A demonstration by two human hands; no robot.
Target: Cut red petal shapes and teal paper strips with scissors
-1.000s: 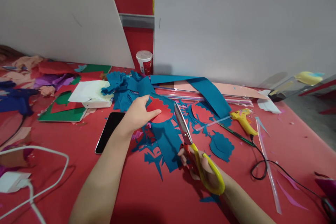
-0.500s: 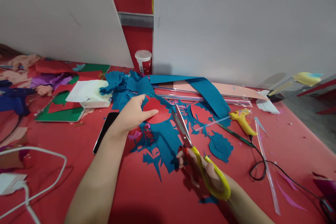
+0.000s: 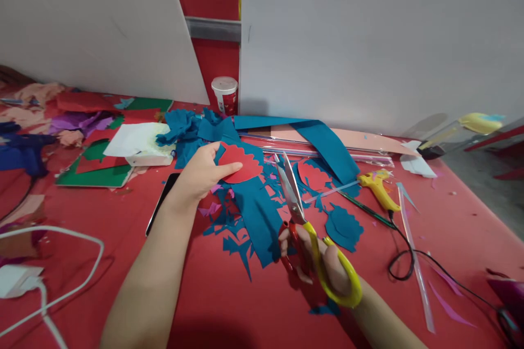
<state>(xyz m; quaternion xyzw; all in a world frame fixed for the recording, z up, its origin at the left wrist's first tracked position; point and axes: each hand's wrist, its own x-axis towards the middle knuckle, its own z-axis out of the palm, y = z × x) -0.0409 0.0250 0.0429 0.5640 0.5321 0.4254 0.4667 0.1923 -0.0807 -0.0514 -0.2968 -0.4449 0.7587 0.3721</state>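
Observation:
Between thumb and fingers, my left hand (image 3: 203,170) pinches a red scalloped paper shape (image 3: 243,165), laid against part of a blue crepe paper strip (image 3: 262,226). My right hand (image 3: 333,270) has its fingers through the red and yellow handles of a pair of scissors (image 3: 295,204). The blades point away from me, slightly apart, just right of the red shape and not touching it. Another red scalloped shape (image 3: 313,175) lies beyond the blades. To the right rest blue scalloped cutouts (image 3: 344,227). Small blue scraps (image 3: 236,248) are scattered below my left hand.
A yellow glue gun (image 3: 379,188) with a black cord lies right. A phone (image 3: 164,199) is partly under my left forearm. At the back stand a lidded paper cup (image 3: 225,98) and white panels (image 3: 368,38). A white cable (image 3: 96,262) loops at left.
My left hand has shifted slightly up and left with the red shape. The scissors have drawn back from its edge, tips now a little higher and to the right.

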